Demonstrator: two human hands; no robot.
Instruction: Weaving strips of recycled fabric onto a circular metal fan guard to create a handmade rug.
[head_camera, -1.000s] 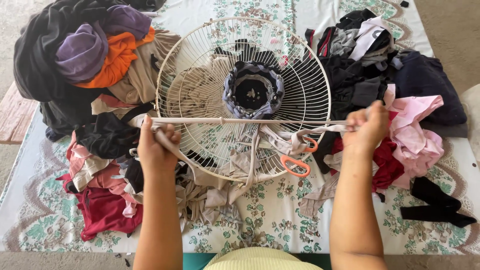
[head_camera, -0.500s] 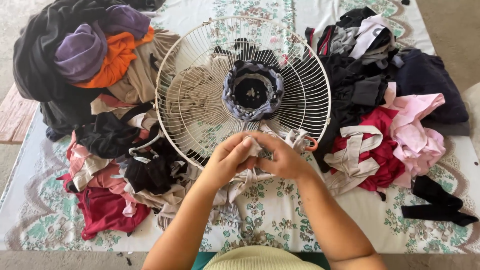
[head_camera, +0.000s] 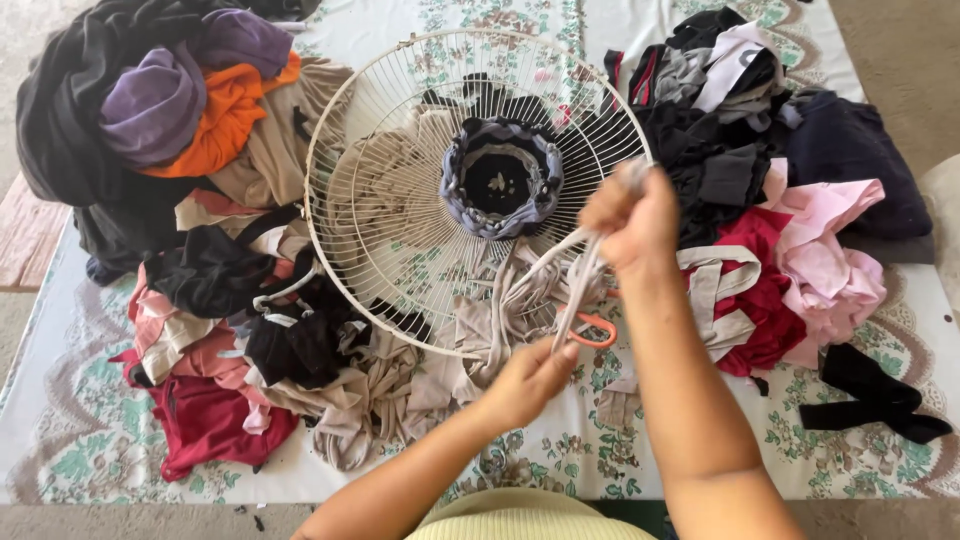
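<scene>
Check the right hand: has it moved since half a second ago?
Yes. The right hand has risen from the fan guard's lower rim to beside the woven hub, pulling the beige strip up.

The fan guard (head_camera: 400, 200) is cream-painted wire metal, slightly glossy. The strip (head_camera: 575, 285) is soft matt cloth. The scissor handles (head_camera: 597, 328) look like smooth orange plastic.

A makeshift home craft corner, by every sign: a tabletop (head_camera: 480, 470) draped in a white cloth printed with green and pink flowers stands on bare grey concrete floor (head_camera: 900, 60), daylight falling across it. Heaps of cast-off clothing (head_camera: 180, 130) in black, purple, orange, pink and red crowd both sides, around a cream wire fan guard (head_camera: 400, 200) lying flat with fabric strips woven at its hub. Orange-handled scissors (head_camera: 597, 328) lie among cut beige scraps (head_camera: 440, 370).
</scene>
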